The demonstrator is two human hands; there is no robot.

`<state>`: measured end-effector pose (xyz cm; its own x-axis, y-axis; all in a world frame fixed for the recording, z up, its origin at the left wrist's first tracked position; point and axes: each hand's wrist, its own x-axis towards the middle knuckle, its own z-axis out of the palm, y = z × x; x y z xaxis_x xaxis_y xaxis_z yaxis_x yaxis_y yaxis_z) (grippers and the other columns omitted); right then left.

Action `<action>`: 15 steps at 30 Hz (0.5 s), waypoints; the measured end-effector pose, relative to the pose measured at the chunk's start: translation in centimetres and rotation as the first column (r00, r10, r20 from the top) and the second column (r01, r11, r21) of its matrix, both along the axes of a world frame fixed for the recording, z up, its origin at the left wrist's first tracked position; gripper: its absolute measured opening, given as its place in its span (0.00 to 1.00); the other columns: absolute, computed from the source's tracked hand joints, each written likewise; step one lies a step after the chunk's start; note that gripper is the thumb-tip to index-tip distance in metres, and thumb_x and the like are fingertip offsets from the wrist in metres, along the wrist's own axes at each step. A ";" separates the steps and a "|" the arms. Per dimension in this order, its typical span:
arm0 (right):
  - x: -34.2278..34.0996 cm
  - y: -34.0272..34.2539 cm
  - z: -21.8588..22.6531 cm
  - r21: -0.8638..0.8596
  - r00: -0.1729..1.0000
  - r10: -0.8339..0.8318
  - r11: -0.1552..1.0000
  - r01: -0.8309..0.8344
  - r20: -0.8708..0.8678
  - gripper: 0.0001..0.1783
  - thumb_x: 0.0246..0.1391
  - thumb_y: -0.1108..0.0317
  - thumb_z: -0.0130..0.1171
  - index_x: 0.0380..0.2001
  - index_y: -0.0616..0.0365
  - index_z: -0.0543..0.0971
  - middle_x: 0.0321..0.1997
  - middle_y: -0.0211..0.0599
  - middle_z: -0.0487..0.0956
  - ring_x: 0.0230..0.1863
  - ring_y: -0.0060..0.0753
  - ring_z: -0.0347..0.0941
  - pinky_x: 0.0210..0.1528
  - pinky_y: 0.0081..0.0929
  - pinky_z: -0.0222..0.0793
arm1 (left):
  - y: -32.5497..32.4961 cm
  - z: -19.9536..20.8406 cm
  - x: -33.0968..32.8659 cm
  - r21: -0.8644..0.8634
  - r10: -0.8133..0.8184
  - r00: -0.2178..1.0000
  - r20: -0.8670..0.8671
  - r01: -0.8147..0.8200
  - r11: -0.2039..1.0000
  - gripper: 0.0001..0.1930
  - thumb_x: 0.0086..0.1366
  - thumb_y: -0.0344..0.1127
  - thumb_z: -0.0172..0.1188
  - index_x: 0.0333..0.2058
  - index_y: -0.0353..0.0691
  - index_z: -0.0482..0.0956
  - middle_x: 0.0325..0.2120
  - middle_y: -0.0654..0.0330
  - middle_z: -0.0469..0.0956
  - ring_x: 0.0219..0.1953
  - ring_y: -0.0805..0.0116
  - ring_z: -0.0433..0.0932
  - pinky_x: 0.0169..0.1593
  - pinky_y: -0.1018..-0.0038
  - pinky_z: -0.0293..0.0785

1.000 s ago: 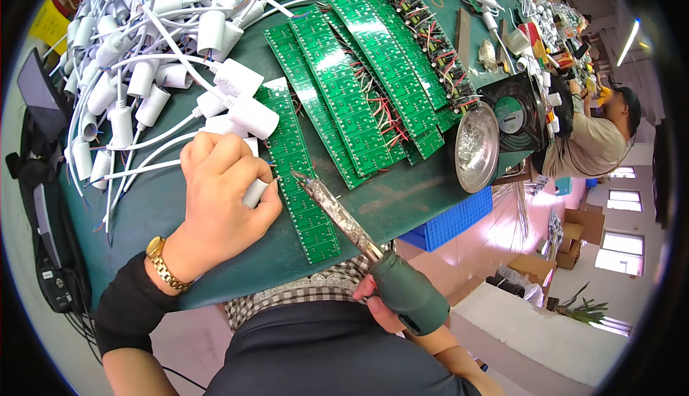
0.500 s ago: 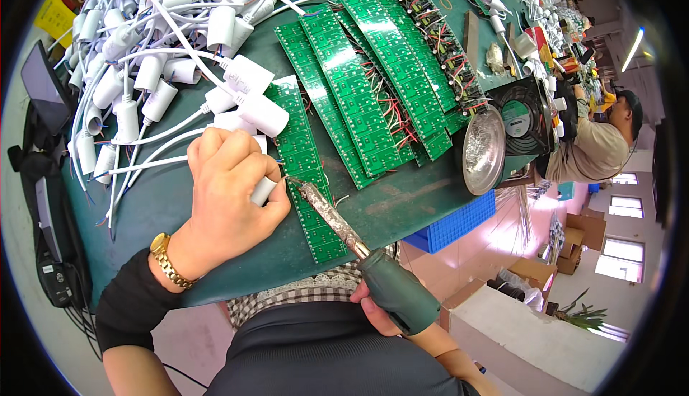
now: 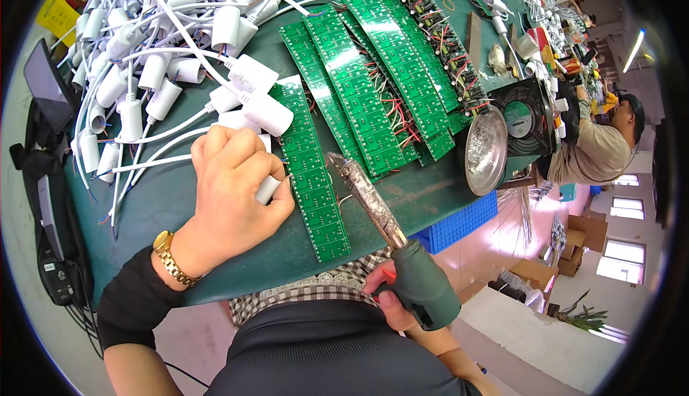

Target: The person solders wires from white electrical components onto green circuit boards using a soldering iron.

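My left hand (image 3: 237, 184) is closed round a white cylindrical cable fitting (image 3: 268, 190), its fingers curled so that much of the piece is hidden. Thin wire ends show beside the thumb, close to a narrow green circuit board strip (image 3: 321, 213) lying on the table. My right hand (image 3: 391, 295) grips the dark green handle of a soldering iron (image 3: 427, 285). The iron's worn metal barrel slants up and left, its tip over the gap beside the board strip, apart from the held fitting. Loose white cable fittings (image 3: 269, 112) lie just beyond my left hand.
A large heap of white cabled fittings (image 3: 154, 69) covers the far left. Several green board panels (image 3: 359, 91) lie in the middle. A metal dish (image 3: 485, 151) and a black fan (image 3: 518, 118) stand at the right, near a blue crate (image 3: 459, 224). Another person (image 3: 599, 145) sits beyond.
The soldering iron has moved right with my right hand, its tip drawing away from the wire ends by my left hand. My left hand keeps its hold, almost unmoved.
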<state>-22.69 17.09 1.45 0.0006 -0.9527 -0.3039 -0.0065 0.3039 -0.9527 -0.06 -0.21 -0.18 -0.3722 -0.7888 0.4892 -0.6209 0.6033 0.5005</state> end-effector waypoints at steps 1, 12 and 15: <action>0.1 -0.3 0.1 0.000 1.000 0.000 1.000 0.000 0.001 0.20 0.56 0.66 0.56 0.49 0.64 0.70 0.36 0.41 0.77 0.35 0.30 0.76 0.41 0.29 0.73 | 0.0 0.0 0.0 0.000 0.002 1.000 0.004 -0.002 1.000 0.12 0.36 0.24 0.65 0.22 0.43 0.72 0.25 0.63 0.66 0.33 0.61 0.64 0.42 0.66 0.57; 1.6 -3.3 0.2 -0.143 0.962 -0.045 0.986 0.086 0.270 0.27 0.56 0.58 0.61 0.53 0.55 0.62 0.42 0.46 0.73 0.30 0.33 0.75 0.35 0.32 0.74 | 0.0 -0.1 0.3 0.003 -0.014 1.000 0.007 0.014 1.000 0.12 0.37 0.25 0.66 0.22 0.43 0.73 0.25 0.63 0.66 0.33 0.61 0.64 0.42 0.67 0.57; 1.6 -3.5 -2.2 -0.201 0.908 -0.037 0.971 0.132 0.418 0.25 0.56 0.63 0.60 0.54 0.55 0.63 0.41 0.47 0.74 0.30 0.32 0.75 0.35 0.31 0.74 | 0.0 -0.1 0.3 0.007 -0.013 1.000 0.006 0.013 1.000 0.12 0.37 0.25 0.66 0.22 0.43 0.74 0.25 0.63 0.67 0.33 0.61 0.65 0.42 0.66 0.57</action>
